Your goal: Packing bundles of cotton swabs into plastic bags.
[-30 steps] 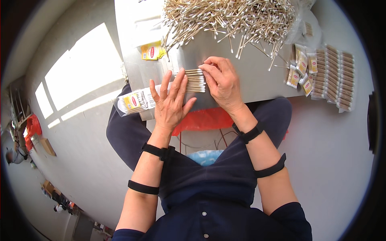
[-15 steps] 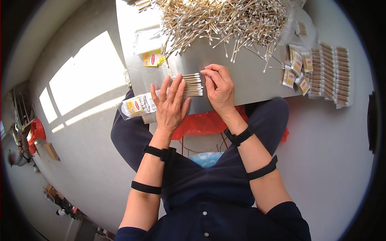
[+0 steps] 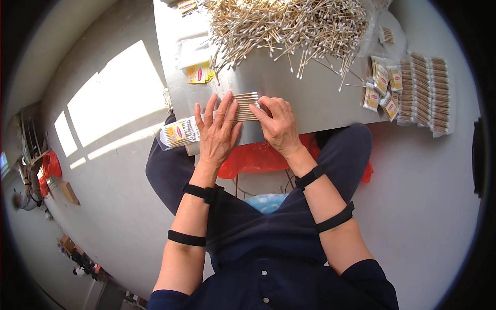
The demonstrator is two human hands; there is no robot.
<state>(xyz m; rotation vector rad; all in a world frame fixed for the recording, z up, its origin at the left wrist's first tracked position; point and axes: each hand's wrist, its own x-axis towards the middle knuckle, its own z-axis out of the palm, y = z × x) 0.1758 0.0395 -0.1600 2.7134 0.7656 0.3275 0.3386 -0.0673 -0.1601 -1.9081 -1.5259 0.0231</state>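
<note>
A row of cotton swabs (image 3: 246,107) lies side by side on the metal table. My left hand (image 3: 217,130) rests flat over the row's left ends, fingers spread, hiding that part. At the white tips on the right, my right hand (image 3: 279,123) has its fingers curled and its thumb laid on the swabs. A clear packet of cotton swabs (image 3: 179,133) with a yellow and red label sticks out left of my left hand. Its right end is covered by that hand.
A big heap of loose cotton swabs (image 3: 289,31) covers the table's far side. Yellow label cards (image 3: 199,73) and white bags (image 3: 194,49) sit at the far left. Filled packets (image 3: 381,80) and stacked packet rows (image 3: 422,93) stand at the right.
My right hand has shifted slightly left and down, and its thumb now reaches over the swabs' tips. The left hand stays flat in nearly the same place.
</note>
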